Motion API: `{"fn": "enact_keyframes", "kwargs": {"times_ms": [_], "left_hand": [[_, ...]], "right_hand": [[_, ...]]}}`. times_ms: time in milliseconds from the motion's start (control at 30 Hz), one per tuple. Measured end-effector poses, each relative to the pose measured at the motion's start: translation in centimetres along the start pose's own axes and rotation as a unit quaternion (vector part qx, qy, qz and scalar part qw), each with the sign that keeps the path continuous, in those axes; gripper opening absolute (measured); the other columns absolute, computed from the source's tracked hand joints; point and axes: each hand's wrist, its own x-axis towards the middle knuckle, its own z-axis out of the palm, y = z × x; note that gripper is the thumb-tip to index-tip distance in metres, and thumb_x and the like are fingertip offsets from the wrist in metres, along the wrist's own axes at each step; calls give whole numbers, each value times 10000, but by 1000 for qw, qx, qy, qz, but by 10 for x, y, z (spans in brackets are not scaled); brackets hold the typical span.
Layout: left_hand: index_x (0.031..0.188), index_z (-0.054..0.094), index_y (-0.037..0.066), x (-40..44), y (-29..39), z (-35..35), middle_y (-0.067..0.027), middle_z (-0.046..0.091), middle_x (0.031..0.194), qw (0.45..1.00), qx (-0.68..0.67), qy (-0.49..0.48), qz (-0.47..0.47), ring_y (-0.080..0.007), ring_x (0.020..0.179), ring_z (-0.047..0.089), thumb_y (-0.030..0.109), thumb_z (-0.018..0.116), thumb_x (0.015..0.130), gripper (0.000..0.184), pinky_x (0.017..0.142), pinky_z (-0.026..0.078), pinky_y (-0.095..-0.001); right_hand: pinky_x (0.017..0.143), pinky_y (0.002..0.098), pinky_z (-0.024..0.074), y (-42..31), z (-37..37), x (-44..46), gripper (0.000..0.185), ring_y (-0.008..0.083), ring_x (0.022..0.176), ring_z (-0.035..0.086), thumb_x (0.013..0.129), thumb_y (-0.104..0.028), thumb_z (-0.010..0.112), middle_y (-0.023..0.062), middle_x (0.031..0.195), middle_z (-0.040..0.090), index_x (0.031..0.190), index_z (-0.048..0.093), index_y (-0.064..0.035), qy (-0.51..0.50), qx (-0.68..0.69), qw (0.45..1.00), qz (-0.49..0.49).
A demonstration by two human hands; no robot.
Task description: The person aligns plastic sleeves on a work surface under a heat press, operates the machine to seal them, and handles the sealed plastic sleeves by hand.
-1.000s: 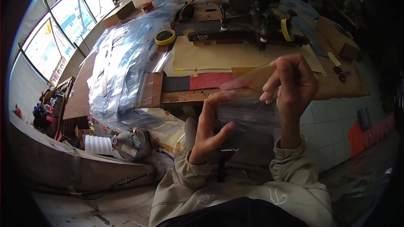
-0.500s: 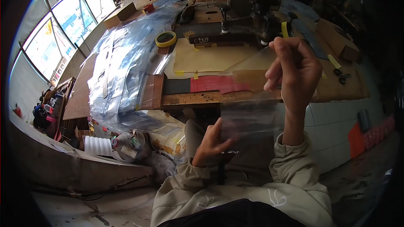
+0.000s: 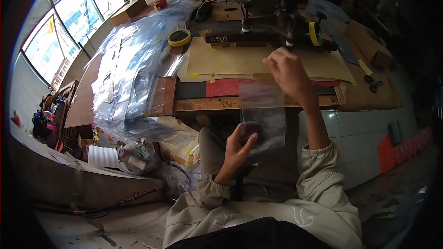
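A clear plastic sheet [image 3: 265, 124] hangs in front of the table's edge, between my two hands. My left hand [image 3: 237, 150] holds its lower left part, with the thumb on the near side and the fingers partly behind the film. Higher up, my right hand [image 3: 290, 74] pinches the top of the sheet, its fingers curled together above the tan paper [image 3: 230, 60]. Behind the film lies a red strip [image 3: 222, 88] along the wooden front edge [image 3: 207, 104] of the table.
Stacked clear plastic sheets [image 3: 129, 64] cover the table's left side. A yellow tape roll [image 3: 179, 38] lies beside them. The machine's dark bar [image 3: 240, 38] spans the back, with another tape roll [image 3: 315, 34]. Scissors [image 3: 373, 83] and a cardboard box [image 3: 369, 44] are at right.
My right hand has moved left and slightly down with the film's top. My left hand has shifted a little right, and the sheet now hangs straighter between the hands.
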Motion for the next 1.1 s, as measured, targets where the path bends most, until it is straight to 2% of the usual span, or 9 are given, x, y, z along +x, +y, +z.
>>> {"fn": "enact_keyframes", "kwargs": {"times_ms": [67,100,167,267,367,467,667,867,1100], "left_hand": [[1145,558,-34,3,-1,-2,-50,631,988,999,-26,-9,-17,-74,840,581,107,615,907,283,741,470,-214],[1144,557,-40,6,4,-2,-53,633,990,997,-62,-13,-45,-75,841,586,108,617,907,286,739,477,-216],[1140,556,-52,12,20,-1,-58,638,993,986,-134,-20,-100,-77,844,596,111,620,907,292,735,489,-219],[1117,573,-58,17,30,-1,-51,650,955,974,-190,0,-123,-76,841,605,109,634,898,282,744,502,-229],[1135,579,-58,15,38,-1,-57,656,970,978,-171,-4,-123,-88,861,608,93,656,873,312,774,498,-239],[1138,580,-64,5,49,3,-69,659,1003,979,-156,-1,-132,-107,879,613,75,669,844,338,810,485,-251],[1164,565,-67,14,54,-2,-69,661,988,974,-189,4,-124,-105,870,623,64,643,873,328,810,506,-250],[1158,561,-71,31,53,-1,-71,663,984,979,-178,13,-99,-103,863,626,66,628,884,314,799,502,-248],[1183,543,-79,35,67,7,-71,657,991,980,-175,27,-91,-93,886,612,66,621,890,336,816,488,-238]], "right_hand": [[693,408,499,1,13,-5,453,341,784,654,946,-394,519,194,982,635,899,622,44,-120,60,991,-1],[736,418,497,-3,15,-2,512,359,838,637,938,-454,482,213,1029,617,946,621,39,-207,16,977,48],[822,438,493,-11,18,7,650,396,946,604,923,-575,407,250,1122,579,1041,620,28,-373,-71,914,142],[897,438,463,22,59,-12,762,377,1071,566,903,-656,323,233,1126,599,1052,619,31,-190,-97,976,45],[946,451,427,20,65,-10,760,347,1127,546,901,-656,335,212,1143,606,1070,611,32,-194,-100,972,85],[972,469,396,5,52,3,770,334,1151,537,896,-668,326,209,1163,597,1141,576,18,-241,-117,956,122],[1002,497,358,27,80,8,787,314,1257,449,890,-672,342,209,1299,503,1276,479,0,-205,-141,961,120],[1023,498,351,38,86,25,779,342,1271,431,879,-675,359,216,1331,472,1313,473,-38,-251,-136,949,131],[1075,508,306,43,81,41,791,395,1330,345,875,-666,371,273,1406,370,1370,422,-52,-347,-102,919,155]]}}
